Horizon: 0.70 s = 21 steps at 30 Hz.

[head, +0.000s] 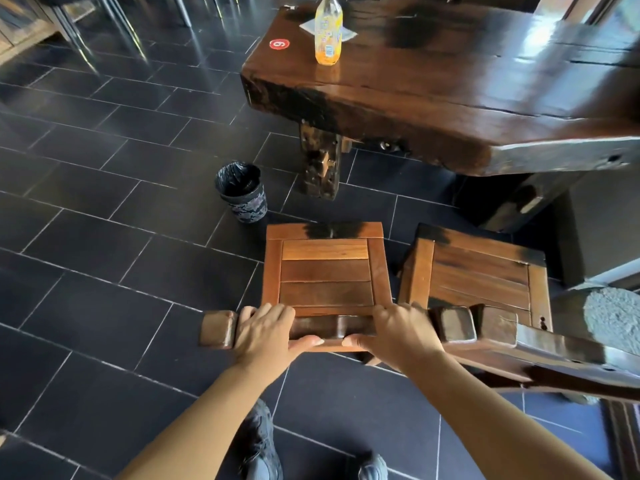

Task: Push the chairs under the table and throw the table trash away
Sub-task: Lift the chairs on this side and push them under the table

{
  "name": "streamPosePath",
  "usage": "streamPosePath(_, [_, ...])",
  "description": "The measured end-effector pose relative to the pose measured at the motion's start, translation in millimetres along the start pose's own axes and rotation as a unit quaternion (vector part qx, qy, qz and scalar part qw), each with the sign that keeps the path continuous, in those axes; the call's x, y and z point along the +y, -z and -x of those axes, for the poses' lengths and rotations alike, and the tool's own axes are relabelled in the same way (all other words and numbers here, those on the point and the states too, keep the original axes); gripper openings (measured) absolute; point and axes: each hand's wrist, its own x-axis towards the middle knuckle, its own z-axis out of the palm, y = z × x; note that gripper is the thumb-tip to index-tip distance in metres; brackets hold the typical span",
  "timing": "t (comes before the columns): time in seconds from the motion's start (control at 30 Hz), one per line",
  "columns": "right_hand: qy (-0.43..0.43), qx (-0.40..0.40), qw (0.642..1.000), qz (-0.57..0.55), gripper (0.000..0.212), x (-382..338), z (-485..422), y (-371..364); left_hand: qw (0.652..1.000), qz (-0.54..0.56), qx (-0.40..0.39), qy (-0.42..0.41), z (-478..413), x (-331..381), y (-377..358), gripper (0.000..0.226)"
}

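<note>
On the top rail of the nearer chair (pixel 327 271), both hands are closed: the left hand (pixel 265 336) and the right hand (pixel 401 332) each wrap the dark wooden rail, fingers over the far side, thumbs on the near edge. Two chairs stand side by side, both short of the table (pixel 450 81); the second chair (pixel 485 268) sits just to the right, angled, its back rail touching or nearly touching the first one's. Each has a square slatted seat of warm brown wood with blackened patches. One plastic bottle (pixel 328 31) stands upright near the table's left end, holding a little orange liquid, and one white napkin (pixel 346 33) lies flat behind it. One round red sticker (pixel 279 44) marks the tabletop. One small round bin (pixel 242 192), lined with a black bag, stands on the floor (pixel 104 237) left of the thick table leg (pixel 320 161). The table is a heavy slab of glossy dark wood with rough edges. Dark rectangular tiles with pale grout cover the floor. Two dark shoes (pixel 263 455) show below the arms.
</note>
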Motion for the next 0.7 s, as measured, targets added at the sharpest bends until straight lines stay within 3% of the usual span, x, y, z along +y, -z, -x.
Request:
streamPosePath(0.17, [-0.05, 0.023, 0.998, -0.027, 0.086, -2.6, -5.5, 3.0, 0.999, 0.014, 0.012, -0.041, -26.1, -11.1, -8.0, 0.064])
streamPosePath(0.37, [-0.1, 0.009, 0.994, -0.043, 0.074, -7.1, -6.4, 4.6, 0.995, 0.012, 0.007, -0.096, -52.0, -21.6, -10.9, 0.067])
streamPosePath(0.57, [-0.133, 0.023, 0.99, -0.029, 0.094, -8.6, -12.4, -5.5, 0.991, 0.004, -0.073, -0.108, -68.5, -23.5, -1.9, 0.068])
streamPosePath(0.7, [-0.142, 0.028, 0.989, -0.036, 0.089, -13.6, -11.3, -9.3, 0.988, 0.025, -0.123, -0.089, -69.9, -19.6, 8.4, 0.071])
